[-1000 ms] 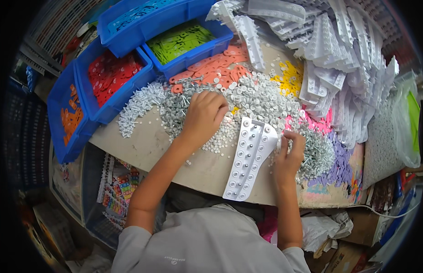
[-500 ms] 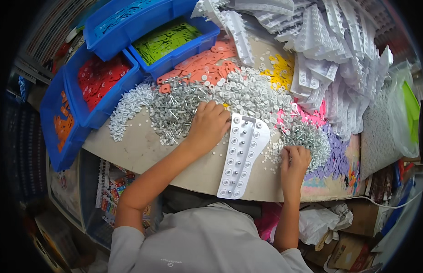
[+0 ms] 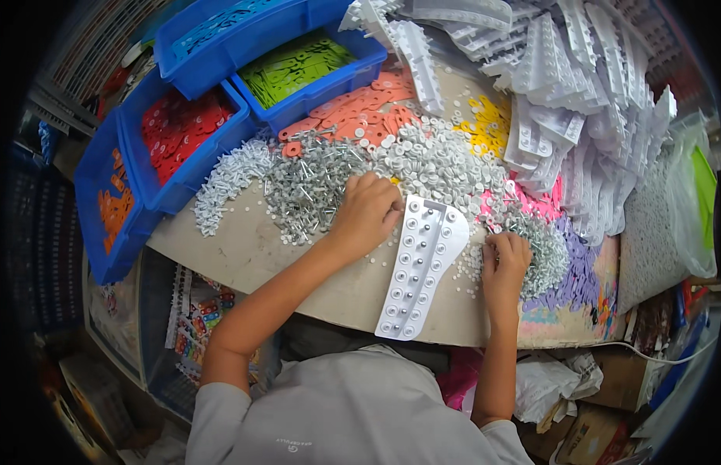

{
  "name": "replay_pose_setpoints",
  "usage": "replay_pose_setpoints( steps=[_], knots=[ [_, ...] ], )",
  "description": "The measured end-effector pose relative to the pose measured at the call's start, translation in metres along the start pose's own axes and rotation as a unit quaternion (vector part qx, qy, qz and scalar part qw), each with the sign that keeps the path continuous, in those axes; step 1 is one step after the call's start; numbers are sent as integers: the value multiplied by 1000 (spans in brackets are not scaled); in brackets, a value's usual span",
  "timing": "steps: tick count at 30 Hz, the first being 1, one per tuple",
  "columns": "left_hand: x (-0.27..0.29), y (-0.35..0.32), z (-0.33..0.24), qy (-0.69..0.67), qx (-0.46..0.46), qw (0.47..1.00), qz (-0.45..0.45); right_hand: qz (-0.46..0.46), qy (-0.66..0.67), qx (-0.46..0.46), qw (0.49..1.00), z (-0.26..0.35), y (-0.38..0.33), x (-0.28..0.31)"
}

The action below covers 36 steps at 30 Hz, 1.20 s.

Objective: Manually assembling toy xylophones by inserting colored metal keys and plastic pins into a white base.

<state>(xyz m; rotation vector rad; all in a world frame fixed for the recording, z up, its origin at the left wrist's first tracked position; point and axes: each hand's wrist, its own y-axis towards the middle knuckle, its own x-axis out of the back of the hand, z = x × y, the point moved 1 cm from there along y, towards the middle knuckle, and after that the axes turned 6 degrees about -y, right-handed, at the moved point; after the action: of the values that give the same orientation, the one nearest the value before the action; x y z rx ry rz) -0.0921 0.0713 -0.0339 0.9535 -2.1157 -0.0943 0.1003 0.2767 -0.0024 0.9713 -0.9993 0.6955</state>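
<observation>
White moulded panel [image 3: 416,275] is being borne by the worktop [image 3: 353,288], lying between the hands, broad end away from the body. A central line of metal studs is being flanked by two rows of round sockets. Left hand [image 3: 366,215], just left of the broad end, is being held palm down, fingers curled over the edge of a heap of long screws [image 3: 306,186]; whether anything is gripped cannot be told. Right hand [image 3: 506,263], right of the panel and apart from it, is being held with thumb and fingertips drawn close together, beside a heap of short screws [image 3: 548,257]; any item in the pinch cannot be made out.

Farther out: white caps [image 3: 438,155] are being spread beyond and between both hands. Coral strips [image 3: 353,108] are being overlapped past the left hand, with blue bins [image 3: 322,98] being ranged behind and to its left. Purple strips [image 3: 574,271] are being bunched right of the right hand; a stack of more white panels [image 3: 585,132] is being piled beyond it.
</observation>
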Motion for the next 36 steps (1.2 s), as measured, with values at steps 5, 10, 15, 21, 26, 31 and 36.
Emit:
replay_pose_setpoints(
  steps=[5,10,15,21,26,31,36],
  knots=[
    [21,2,0,10,35,995,-91,1,117,-57,991,22,2,16],
    [18,-5,-17,-118,0,993,-6,39,245,-38,968,43,9,10],
    [3,-7,-25,-122,17,992,18,52,263,-39,963,54,19,-4],
    [-6,-3,-21,-135,40,990,10,42,242,-59,967,58,20,-16],
    [-8,0,-21,-167,88,982,19,27,186,-19,982,54,13,-24],
    [-9,3,-21,-136,53,989,15,-50,114,33,992,63,6,-25],
    [-6,-1,-18,-77,-11,997,6,-61,-3,102,993,65,8,-18]
  ],
)
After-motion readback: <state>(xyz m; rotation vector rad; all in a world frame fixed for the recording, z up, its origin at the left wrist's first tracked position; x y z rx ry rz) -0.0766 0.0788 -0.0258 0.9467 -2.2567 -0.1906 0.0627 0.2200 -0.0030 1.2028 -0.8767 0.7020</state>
